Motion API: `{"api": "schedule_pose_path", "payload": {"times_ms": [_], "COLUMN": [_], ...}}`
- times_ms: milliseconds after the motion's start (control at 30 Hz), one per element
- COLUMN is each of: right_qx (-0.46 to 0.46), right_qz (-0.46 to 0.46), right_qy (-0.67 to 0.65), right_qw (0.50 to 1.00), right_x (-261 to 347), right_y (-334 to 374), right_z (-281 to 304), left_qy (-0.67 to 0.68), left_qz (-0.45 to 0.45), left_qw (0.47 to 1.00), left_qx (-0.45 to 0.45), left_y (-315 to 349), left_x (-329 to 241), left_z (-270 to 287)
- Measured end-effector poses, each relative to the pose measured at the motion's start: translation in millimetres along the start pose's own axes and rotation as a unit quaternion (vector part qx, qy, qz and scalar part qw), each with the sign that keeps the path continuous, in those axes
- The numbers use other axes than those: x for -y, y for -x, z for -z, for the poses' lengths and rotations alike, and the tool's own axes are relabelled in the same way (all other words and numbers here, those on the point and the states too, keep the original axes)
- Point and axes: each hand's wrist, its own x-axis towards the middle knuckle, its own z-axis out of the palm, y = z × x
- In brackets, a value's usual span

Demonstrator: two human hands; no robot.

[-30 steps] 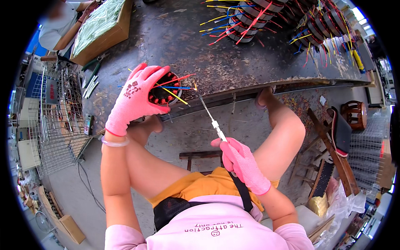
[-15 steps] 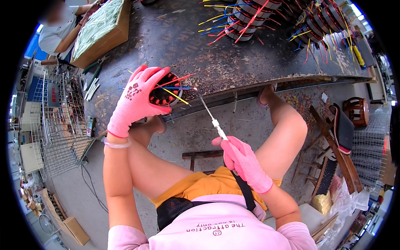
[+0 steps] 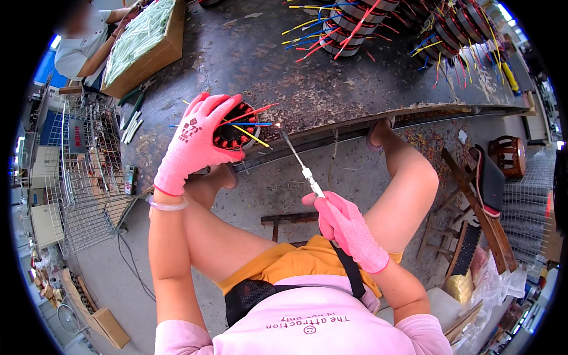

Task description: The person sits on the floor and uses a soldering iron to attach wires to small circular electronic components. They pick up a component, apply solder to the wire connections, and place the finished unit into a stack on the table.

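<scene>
Since a second ago, the orange flame at the tip of the blue lead wires [image 3: 263,125] has shrunk to a small glow [image 3: 278,125]; both hands have barely shifted. The right grip [image 3: 353,234] curls around the slim torch [image 3: 307,173], nozzle just below that tip. Farther left, the left grip [image 3: 195,135] clasps the wound stator [image 3: 232,143] from its left side, at the tabletop [image 3: 278,89] edge. Beyond stand more stators [image 3: 349,35] and a box [image 3: 155,68] of pale tubes [image 3: 139,32].

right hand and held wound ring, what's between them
Head view: a slim tool in the right hand and, past its tip, wires sticking from the held wound ring.
</scene>
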Motion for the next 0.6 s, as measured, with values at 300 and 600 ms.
{"api": "schedule_pose_path", "payload": {"times_ms": [300,600], "right_qx": [-0.005,-0.008], "right_qz": [-0.009,-0.002], "right_qy": [-0.019,0.003], "right_qw": [1.0,1.0], "right_x": [3.9,4.3], "right_y": [1.4,0.9], "right_z": [-1.2,-1.9], "left_qy": [0.005,0.004], "left_qz": [0.001,0.002], "left_qw": [1.0,1.0], "left_qx": [-0.001,-0.001], "left_y": [0.5,0.9], "left_x": [2.0,2.2], "left_z": [-1.5,-1.9]}}
